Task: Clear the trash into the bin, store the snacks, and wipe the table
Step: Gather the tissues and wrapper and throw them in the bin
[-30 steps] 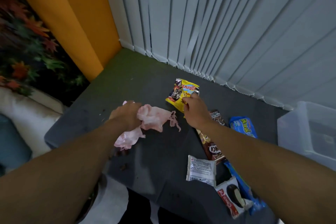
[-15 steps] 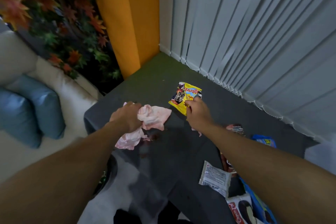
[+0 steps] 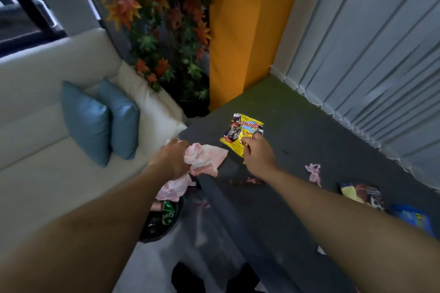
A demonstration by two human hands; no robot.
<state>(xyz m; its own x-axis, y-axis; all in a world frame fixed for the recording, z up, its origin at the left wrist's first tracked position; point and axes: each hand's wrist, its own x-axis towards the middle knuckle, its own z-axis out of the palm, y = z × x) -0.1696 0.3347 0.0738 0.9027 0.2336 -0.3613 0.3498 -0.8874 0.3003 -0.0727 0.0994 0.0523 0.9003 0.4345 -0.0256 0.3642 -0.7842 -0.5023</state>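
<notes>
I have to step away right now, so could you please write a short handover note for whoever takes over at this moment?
Left hand grips the pink wad at the near edge of the table, with the bin below it.
Right hand pinches the yellow snack packet.
Done: a green can lies in the bin.
Left: bin the wad and the pink scrap; store the yellow packet, brown packet and blue packet; wipe the crumbs.
</notes>
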